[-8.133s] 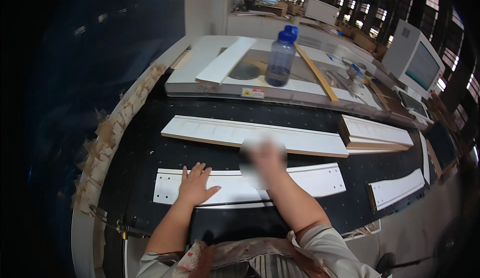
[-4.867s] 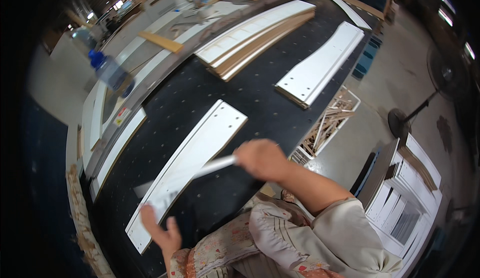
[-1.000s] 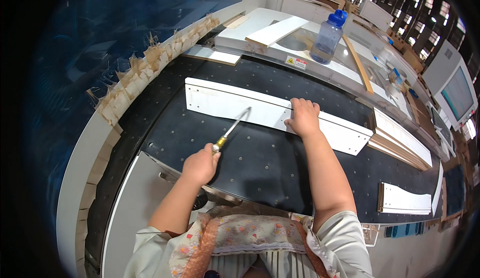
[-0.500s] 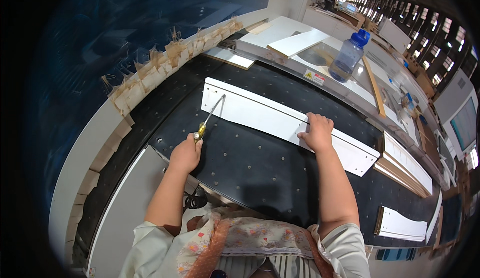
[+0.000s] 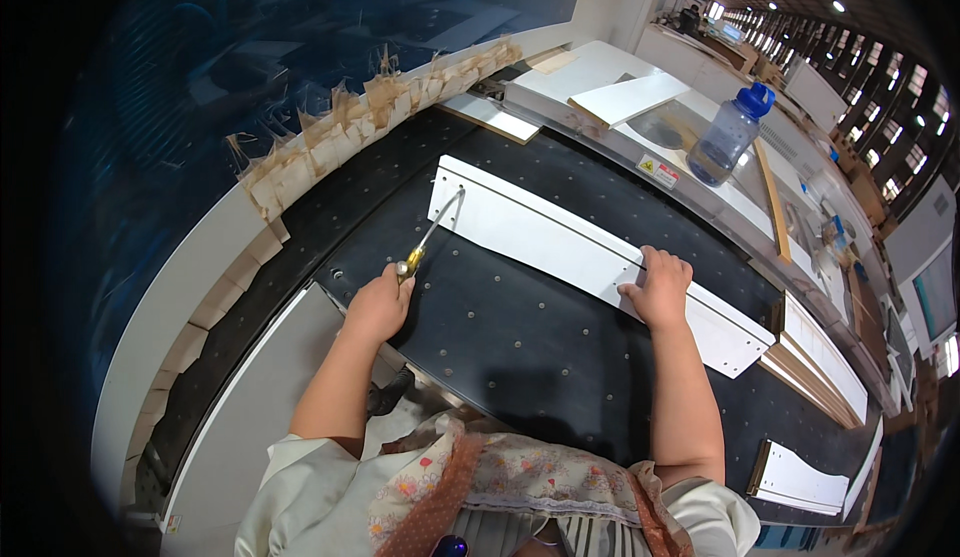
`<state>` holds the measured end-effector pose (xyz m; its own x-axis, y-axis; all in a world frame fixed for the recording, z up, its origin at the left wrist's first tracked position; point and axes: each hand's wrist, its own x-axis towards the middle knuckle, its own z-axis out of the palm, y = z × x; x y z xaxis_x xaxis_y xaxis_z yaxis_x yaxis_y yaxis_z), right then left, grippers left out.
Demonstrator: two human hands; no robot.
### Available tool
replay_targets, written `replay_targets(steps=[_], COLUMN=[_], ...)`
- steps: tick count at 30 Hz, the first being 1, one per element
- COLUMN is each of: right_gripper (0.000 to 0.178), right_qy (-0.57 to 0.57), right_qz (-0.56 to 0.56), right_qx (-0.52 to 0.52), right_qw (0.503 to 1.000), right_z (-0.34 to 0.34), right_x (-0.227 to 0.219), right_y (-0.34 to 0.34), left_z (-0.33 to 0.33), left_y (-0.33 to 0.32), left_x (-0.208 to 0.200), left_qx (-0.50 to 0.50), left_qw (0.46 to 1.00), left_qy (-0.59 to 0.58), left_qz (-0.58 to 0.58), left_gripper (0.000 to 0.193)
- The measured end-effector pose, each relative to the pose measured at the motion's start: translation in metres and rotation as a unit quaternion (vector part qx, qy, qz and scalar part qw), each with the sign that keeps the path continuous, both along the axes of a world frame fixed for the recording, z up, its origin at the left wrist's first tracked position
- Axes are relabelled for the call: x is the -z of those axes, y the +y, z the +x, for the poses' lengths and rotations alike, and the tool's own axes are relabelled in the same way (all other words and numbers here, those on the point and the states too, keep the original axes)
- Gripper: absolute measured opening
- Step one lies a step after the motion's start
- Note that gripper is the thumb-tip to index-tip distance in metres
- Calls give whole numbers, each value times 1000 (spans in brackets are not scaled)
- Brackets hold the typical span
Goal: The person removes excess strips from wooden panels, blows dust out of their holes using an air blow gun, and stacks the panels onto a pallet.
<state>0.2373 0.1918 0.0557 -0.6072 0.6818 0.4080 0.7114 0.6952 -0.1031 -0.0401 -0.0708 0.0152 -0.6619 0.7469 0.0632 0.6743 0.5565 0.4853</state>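
Note:
A long white panel (image 5: 545, 247) with a dark groove along its far side and small holes at both ends lies slantwise on the black table. My left hand (image 5: 378, 302) is closed round the yellow handle of a screwdriver (image 5: 414, 256). The shaft's tip meets the panel near the holes at its left end. My right hand (image 5: 662, 286) grips the panel right of its middle, thumb on the white face and fingers over the far edge.
The black table (image 5: 520, 377) is dotted with small studs. Stacked white boards (image 5: 822, 357) lie at the right, with a short curved white piece (image 5: 800, 478) nearer me. A blue-capped water bottle (image 5: 724, 142) stands on the ledge behind. Torn brown tape (image 5: 330, 147) lines the left frame.
The whole view has shifted, so panel and hands appear a little further right. The screwdriver tip has moved slightly along the panel's left end. Both hands keep their holds.

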Motion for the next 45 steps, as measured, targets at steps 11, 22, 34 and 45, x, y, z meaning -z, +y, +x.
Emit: replay_targets(steps=[11, 22, 34, 45], right_gripper=[62, 62, 61, 62], right_qy=[20, 24, 9, 3], right_qz=[36, 49, 33, 26], right_qx=[-17, -20, -17, -16], right_qw=[999, 998, 999, 1000], right_z=[-1, 1, -1, -1], right_x=[5, 6, 3, 4], right_y=[1, -2, 2, 6], left_z=[-15, -24, -11, 2], left_y=[-2, -3, -11, -15], left_x=[4, 0, 12, 1], left_qx=[-31, -34, -19, -17], left_qw=[999, 999, 999, 994], left_qy=[-9, -17, -16, -3], left_qz=[13, 25, -26, -111], left_gripper=[32, 34, 33, 32])
